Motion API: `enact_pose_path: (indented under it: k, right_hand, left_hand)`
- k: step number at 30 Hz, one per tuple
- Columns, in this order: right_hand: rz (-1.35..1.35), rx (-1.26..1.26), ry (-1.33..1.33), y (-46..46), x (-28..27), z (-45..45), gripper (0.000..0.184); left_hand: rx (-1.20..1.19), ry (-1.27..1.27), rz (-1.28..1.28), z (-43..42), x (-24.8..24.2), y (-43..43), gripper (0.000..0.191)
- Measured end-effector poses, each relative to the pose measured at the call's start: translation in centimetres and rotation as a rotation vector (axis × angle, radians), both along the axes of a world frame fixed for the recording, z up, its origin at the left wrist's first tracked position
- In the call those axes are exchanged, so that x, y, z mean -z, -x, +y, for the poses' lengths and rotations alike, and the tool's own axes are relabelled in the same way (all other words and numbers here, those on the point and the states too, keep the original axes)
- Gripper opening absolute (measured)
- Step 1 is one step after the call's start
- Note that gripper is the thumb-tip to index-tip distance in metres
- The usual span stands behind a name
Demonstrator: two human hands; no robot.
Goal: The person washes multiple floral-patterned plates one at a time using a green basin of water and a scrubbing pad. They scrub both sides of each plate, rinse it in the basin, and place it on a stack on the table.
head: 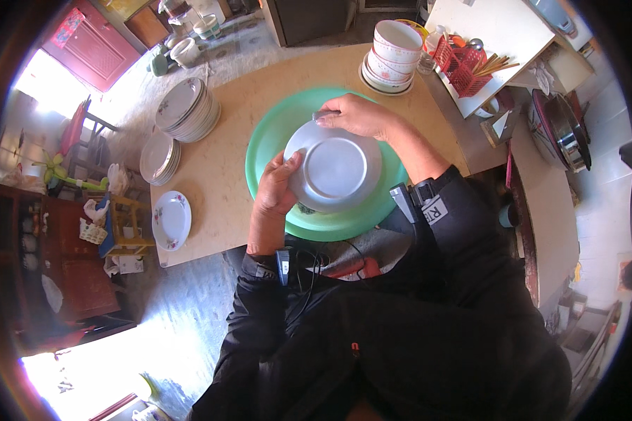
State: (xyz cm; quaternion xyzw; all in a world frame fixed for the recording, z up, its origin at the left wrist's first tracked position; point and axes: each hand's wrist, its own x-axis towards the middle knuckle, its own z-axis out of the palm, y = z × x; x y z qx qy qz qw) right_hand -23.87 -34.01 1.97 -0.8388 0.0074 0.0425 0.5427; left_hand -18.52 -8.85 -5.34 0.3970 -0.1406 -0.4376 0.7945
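A pale plate [335, 167], its underside and raised foot ring facing me, is held over a large green basin [266, 205]. Its left rim is gripped by my left hand [278, 181], the thumb lying on the underside. At the far rim, my right hand [354, 113] presses a small grey pad or cloth [325, 113], mostly covered by the fingers. Just under the plate's near edge a dark patch [305, 209] shows in the basin; I cannot tell what it is.
Plates stand in a tall stack [187, 110] and a shorter stack [159, 158] on the left of the wooden table [226, 221], with a single floral plate [171, 221] nearer me. Stacked bowls [396, 55] stand at the back right, beside a red basket [461, 68] with chopsticks.
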Motion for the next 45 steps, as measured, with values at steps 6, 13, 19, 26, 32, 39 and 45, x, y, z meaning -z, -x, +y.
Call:
enact_pose_path:
  k: [6,13,19,26,32,39,45]
  right_hand:
    - [0.013,0.180,-0.183,1.0,-0.1,-0.4,0.038]
    - [-0.021,0.454,-0.378,3.6,1.3,0.1,0.036]
    - [-0.102,0.646,-0.512,4.6,4.7,1.1,0.040]
    - [-0.172,0.737,-0.656,5.5,5.8,4.2,0.043]
    - [-0.035,0.788,-0.621,6.1,6.9,6.4,0.042]
    - [0.018,0.762,-0.786,6.1,9.7,10.7,0.052]
    - [-0.153,0.743,-0.781,6.2,10.7,10.9,0.050]
  left_hand:
    - [-0.161,0.029,0.048,-0.9,1.2,0.1,0.047]
    - [-0.240,0.192,0.172,-1.7,2.6,0.5,0.043]
    - [-0.298,0.208,0.219,-1.9,3.3,0.6,0.044]
    - [-0.415,0.181,0.252,-2.8,3.3,1.3,0.052]
    - [-0.464,0.198,0.338,-3.0,3.0,1.8,0.051]
    - [-0.498,0.286,0.337,-4.7,3.7,1.7,0.051]
    - [-0.455,0.336,0.342,-5.5,3.6,1.1,0.050]
